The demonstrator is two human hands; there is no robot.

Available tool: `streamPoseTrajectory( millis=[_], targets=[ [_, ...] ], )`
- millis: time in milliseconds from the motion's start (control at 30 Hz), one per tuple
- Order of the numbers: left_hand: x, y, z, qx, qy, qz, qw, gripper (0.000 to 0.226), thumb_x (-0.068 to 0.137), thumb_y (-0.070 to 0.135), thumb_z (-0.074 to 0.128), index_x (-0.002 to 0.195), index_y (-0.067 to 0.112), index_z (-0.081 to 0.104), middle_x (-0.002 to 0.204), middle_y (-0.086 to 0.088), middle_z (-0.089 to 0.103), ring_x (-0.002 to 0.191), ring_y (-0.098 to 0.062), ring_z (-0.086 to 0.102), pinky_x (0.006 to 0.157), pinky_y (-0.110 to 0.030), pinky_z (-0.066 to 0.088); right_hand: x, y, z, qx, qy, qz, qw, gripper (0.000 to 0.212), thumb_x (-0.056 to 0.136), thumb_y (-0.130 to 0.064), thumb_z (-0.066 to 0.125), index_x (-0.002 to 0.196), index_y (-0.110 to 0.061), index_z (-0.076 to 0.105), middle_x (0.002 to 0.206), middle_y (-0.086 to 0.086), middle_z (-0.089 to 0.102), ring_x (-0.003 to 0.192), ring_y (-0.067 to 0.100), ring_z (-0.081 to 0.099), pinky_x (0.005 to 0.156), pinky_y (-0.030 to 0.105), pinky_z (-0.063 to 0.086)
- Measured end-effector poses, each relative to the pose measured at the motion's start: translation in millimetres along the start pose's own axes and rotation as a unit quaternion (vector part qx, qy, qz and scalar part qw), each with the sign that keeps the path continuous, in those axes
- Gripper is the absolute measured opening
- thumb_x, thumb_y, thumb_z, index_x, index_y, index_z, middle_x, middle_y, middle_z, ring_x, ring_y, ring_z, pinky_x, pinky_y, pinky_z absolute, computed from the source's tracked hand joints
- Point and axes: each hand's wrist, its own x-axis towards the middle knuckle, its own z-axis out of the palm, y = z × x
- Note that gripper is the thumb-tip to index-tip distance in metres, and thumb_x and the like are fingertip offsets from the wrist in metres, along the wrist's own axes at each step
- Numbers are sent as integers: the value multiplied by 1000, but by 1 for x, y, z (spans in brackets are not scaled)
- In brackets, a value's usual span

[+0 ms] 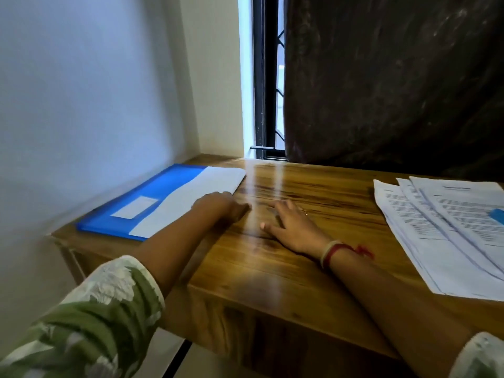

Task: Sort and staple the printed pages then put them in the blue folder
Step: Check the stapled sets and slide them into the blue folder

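A blue folder (152, 195) with a white label lies at the table's far left, against the wall. A white sheet (196, 195) rests across its right half. My left hand (223, 207) sits at that sheet's near right corner, fingers curled; I cannot tell whether it touches the sheet. My right hand (291, 227) lies flat on the bare wood beside it, fingers spread, holding nothing. Several printed pages (441, 230) are fanned out at the table's right side. A small blue object (497, 215) lies on them at the frame edge.
The wooden table (272, 268) stands in a corner, with a white wall on the left. A dark curtain (395, 77) hangs behind the table and covers most of a barred window (268, 77). The table's front edge runs diagonally below my forearms.
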Motion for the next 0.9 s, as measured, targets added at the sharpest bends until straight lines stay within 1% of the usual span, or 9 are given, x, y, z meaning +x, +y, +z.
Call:
streamPoseTrajectory(
  millis=[100, 167, 233, 333, 500, 633, 733, 833, 900],
  targets=[
    [-11, 25, -2, -7, -30, 50, 998, 64, 88, 70, 37, 108, 14, 61, 106, -9, 62, 103, -27, 58, 101, -44, 40, -1, 8, -3, -1, 12, 4, 1000, 57, 94, -48, 50, 143, -24, 35, 142, 7, 39, 133, 28, 35, 111, 46, 30],
    [-18, 46, -7, -12, -85, 85, 993, 46, 95, 55, 43, 81, 14, 58, 91, -7, 61, 79, -19, 55, 90, -35, 40, -2, 12, -7, 8, 26, 15, 1000, 53, 96, -46, 48, 142, -22, 38, 142, 8, 40, 132, 28, 38, 109, 43, 33],
    [-26, 66, -13, 13, -107, 121, 987, 27, 98, 35, 47, 93, 11, 59, 102, -11, 61, 77, -18, 52, 84, -34, 40, -4, 16, -12, 13, 39, 22, 999, 47, 98, -40, 46, 140, -19, 41, 140, 10, 42, 130, 28, 40, 106, 41, 36],
    [-40, 88, -23, 17, -106, 168, 980, 38, 98, 20, 50, 131, 4, 46, 115, -15, 51, 96, -23, 45, 83, -35, 40, -5, 23, -19, 44, 68, 35, 996, 37, 101, -28, 42, 136, -15, 46, 137, 11, 46, 127, 28, 44, 104, 38, 38],
    [-43, 110, -33, -170, -155, 145, 962, 49, 101, 28, 44, 144, 7, 33, 139, -20, 45, 119, -38, 51, 81, -43, 52, -5, 36, -32, 126, 106, 79, 983, 31, 103, -22, 38, 127, -12, 55, 131, 9, 56, 117, 25, 52, 97, 36, 43],
    [-35, 111, -38, -288, -180, 166, 926, 43, 102, 20, 44, 143, 8, 37, 136, -20, 48, 110, -35, 59, 83, -41, 56, -6, 42, -32, 99, 82, 111, 985, 40, 100, -38, 44, 133, -16, 51, 137, 7, 51, 118, 25, 52, 99, 39, 46],
    [-17, 93, -42, -341, -99, 174, 918, 33, 101, 11, 45, 130, -2, 50, 117, -20, 59, 95, -33, 62, 78, -39, 57, -7, 43, -31, 20, 47, 124, 991, 48, 97, -45, 47, 137, -19, 47, 143, 5, 44, 124, 25, 48, 103, 41, 44],
    [21, 62, -36, -223, 89, 131, 962, 29, 96, 5, 46, 118, -3, 62, 117, -17, 64, 104, -33, 63, 89, -36, 52, -7, 42, -31, -13, 42, 121, 992, 48, 98, -42, 48, 139, -18, 45, 145, 5, 42, 127, 24, 45, 105, 39, 43],
    [37, 44, -20, -193, 132, 127, 964, 27, 92, 1, 51, 113, 0, 68, 121, -11, 64, 111, -29, 60, 94, -29, 46, -8, 40, -31, -9, 48, 120, 992, 47, 98, -41, 48, 139, -18, 45, 145, 4, 42, 127, 24, 45, 105, 38, 43]
  ],
)
